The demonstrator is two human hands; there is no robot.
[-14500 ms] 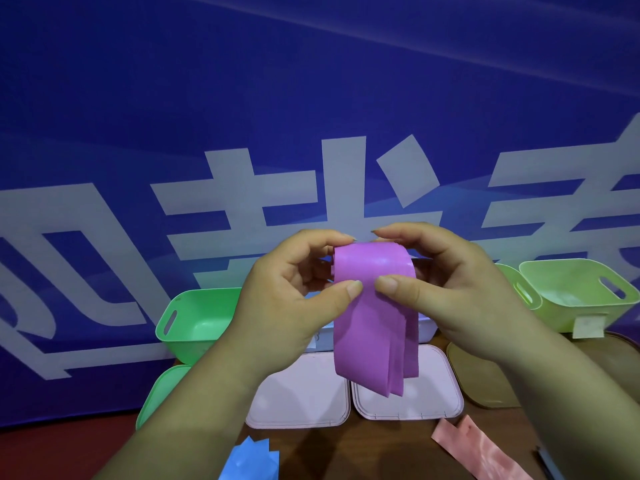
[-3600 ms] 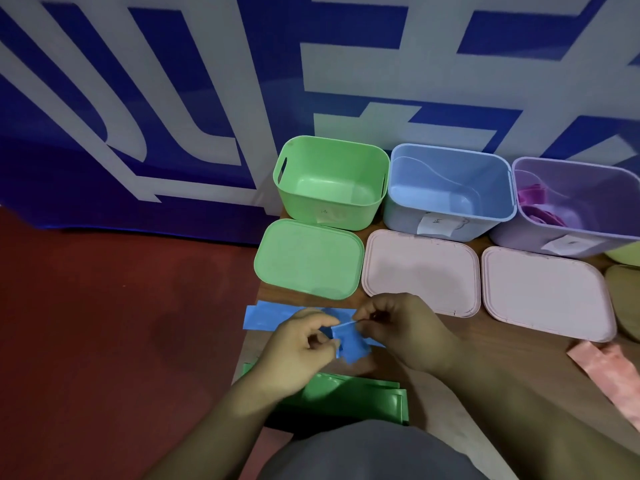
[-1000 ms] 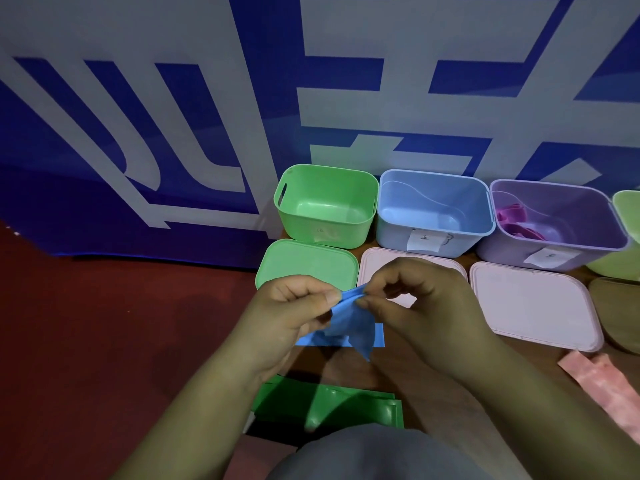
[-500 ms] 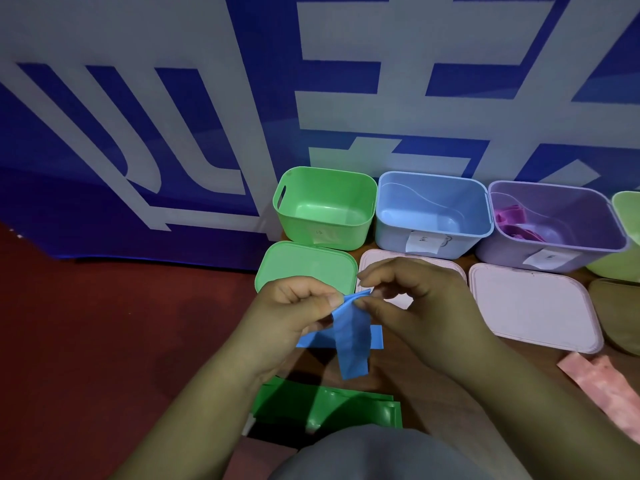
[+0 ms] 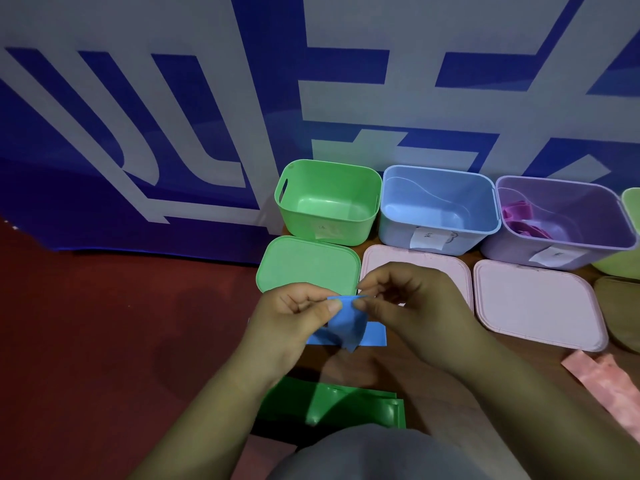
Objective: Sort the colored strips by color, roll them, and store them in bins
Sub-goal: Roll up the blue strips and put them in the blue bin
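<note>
Presently the blue strip (image 5: 346, 323) is held just above the table (image 5: 398, 362), its top edge pinched from one side by the curled fingers of the left hand (image 5: 294, 317) and from the other by those of the right hand (image 5: 412, 306), with a loose tail hanging down. Only a small curl seems to be formed, so the roll could spring open if either pinch is eased while the fingers are shifted. The tail could be wound askew, giving a cone that loosens once dropped. The blue bin (image 5: 460, 242) stands beside the purple bin (image 5: 512, 251), so a hurried drop could land in the wrong one. The green strip (image 5: 332, 403) could be brushed off the near edge by a forearm.
</note>
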